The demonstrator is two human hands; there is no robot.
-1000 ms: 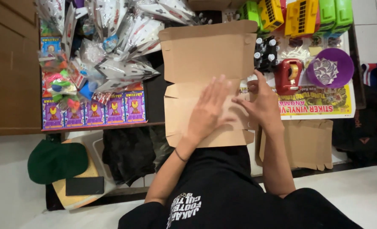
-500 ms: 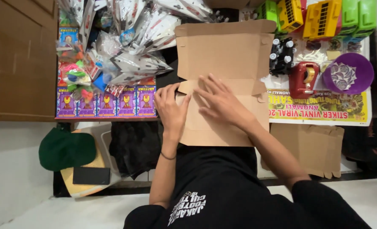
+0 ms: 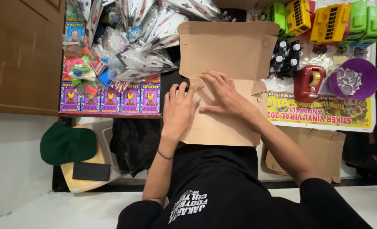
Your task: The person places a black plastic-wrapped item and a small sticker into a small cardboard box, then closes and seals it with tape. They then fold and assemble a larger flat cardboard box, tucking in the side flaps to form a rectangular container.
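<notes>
Pressing down flat on a brown cardboard box (image 3: 226, 85), both hands sit on its lower panel with the lid flap standing open behind them. The left hand (image 3: 179, 111) lies palm down, fingers (image 3: 180, 94) spread and straight, not gripping anything. The right hand (image 3: 224, 95) crosses over beside it, fingers also stretched out flat on the cardboard, near a little folded tab. What's inside the box is anyone's guess, since the hands and the panel cover it. The box rests at the front edge of the desk (image 3: 112, 114), and its near edge is partly hidden by the person's black shirt (image 3: 222, 186). Left of it is a heap of clear toy packets (image 3: 141, 38), too jumbled to sort out. To the right there's a red tape dispenser (image 3: 308, 82), a purple bowl (image 3: 353, 79) and a sticker banner (image 3: 320, 111). The yellow and green toy buses (image 3: 324, 19) are cut off at the top. On the floor: a green cap (image 3: 67, 144), and a dark phone (image 3: 91, 171).
</notes>
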